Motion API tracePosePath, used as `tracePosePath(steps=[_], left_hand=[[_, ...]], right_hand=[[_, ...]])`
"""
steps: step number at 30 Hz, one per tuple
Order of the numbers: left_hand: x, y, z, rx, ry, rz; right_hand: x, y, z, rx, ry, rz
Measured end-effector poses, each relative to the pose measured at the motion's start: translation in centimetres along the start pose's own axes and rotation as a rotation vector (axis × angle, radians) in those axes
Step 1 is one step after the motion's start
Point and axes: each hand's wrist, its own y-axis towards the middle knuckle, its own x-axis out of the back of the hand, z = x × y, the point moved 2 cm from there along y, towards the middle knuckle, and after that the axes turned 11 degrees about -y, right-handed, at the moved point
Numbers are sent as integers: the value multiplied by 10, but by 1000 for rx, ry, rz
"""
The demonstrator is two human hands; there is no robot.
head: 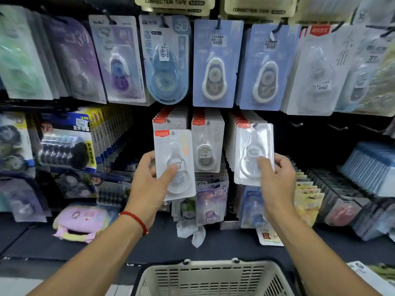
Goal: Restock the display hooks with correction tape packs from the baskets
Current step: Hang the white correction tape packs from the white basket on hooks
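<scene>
Correction tape packs (174,165) in both hands (147,184)

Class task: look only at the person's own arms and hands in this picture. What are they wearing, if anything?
Both forearms are bare, with no sleeves in view. The left hand has a thin red cord bracelet around its wrist. The right hand shows no jewellery, watch or glove.

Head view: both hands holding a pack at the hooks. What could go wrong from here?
1. The right hand holds its pack by the lower part only, at an already full hook stack; it may miss the hook and slip.
2. The left hand pinches its pack by one edge, tilted; it could drop towards the basket.
3. With both hands busy, neither can steady the hanging stacks.
</scene>
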Motion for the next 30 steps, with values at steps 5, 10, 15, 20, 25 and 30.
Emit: tracePosePath(steps=[5,10,15,20,25,30], left_hand=[[1,0,0,-23,-4,6],[-5,-3,3,-8,-29,27],[-4,-3,2,-9,-48,18],[-1,2,-5,-55,-21,58],[-3,22,-16,-104,76,-18],[-5,33,-16,-138,133,-111]], right_hand=[[5,7,-2,105,-276,49],[1,-1,-11,548,-817,31],[-7,3,-17,654,-1084,250],[-7,-4,-9,687,-991,180],[-19,-20,-1,661,-789,252],[-21,-25,-2,646,-782,310]])
